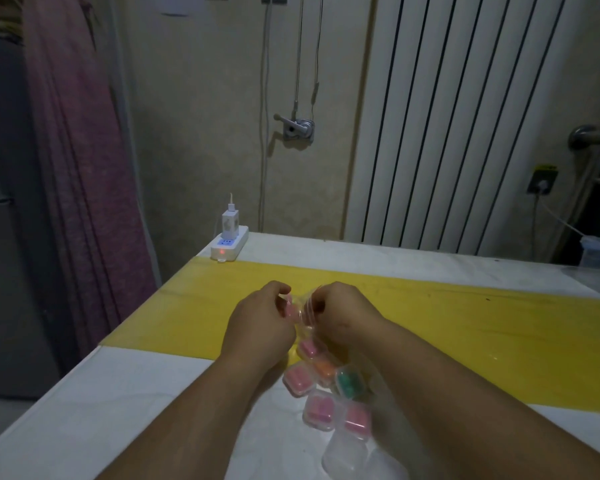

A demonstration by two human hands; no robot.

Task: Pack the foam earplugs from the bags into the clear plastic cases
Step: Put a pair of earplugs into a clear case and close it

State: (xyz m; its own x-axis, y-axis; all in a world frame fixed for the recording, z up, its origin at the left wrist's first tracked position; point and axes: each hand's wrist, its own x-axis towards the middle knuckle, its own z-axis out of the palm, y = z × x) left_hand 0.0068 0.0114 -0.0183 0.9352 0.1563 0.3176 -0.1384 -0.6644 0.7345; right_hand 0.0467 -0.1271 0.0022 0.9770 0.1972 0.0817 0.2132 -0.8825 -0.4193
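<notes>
Both hands are raised over the yellow strip of the table, pulling at a small clear plastic bag (303, 311) with pink foam earplugs (289, 310) inside. My left hand (260, 318) pinches the bag's left edge, and my right hand (340, 315) pinches its right edge. Below the hands, between my forearms, lie several clear plastic cases holding earplugs: pink ones (298, 377), an orange one (324, 368) and a green one (349, 381). Empty clear cases (343, 452) lie nearest to me.
A white power strip (230, 248) with a plugged-in charger sits at the table's far left corner. The table (118, 393) is white with a yellow band across it. A radiator and wall stand behind; a curtain hangs at the left.
</notes>
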